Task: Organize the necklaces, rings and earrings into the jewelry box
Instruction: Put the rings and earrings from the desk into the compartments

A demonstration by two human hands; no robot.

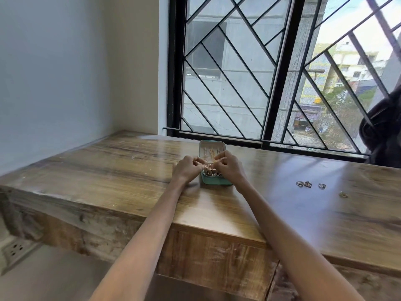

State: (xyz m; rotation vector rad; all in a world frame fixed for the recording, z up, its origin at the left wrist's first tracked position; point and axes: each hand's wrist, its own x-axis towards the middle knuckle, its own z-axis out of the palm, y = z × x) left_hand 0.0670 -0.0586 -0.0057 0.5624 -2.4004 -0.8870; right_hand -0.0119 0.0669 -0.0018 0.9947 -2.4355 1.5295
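Together, both hands pinching a thin gold chain above rounded teal box.

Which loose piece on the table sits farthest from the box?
The gold piece, alone at the far right and nearest the table's front edge. The three silver pieces sit together, closer to the box.

Wooden table, barred window, wall socket

4 earrings right of jewelry box
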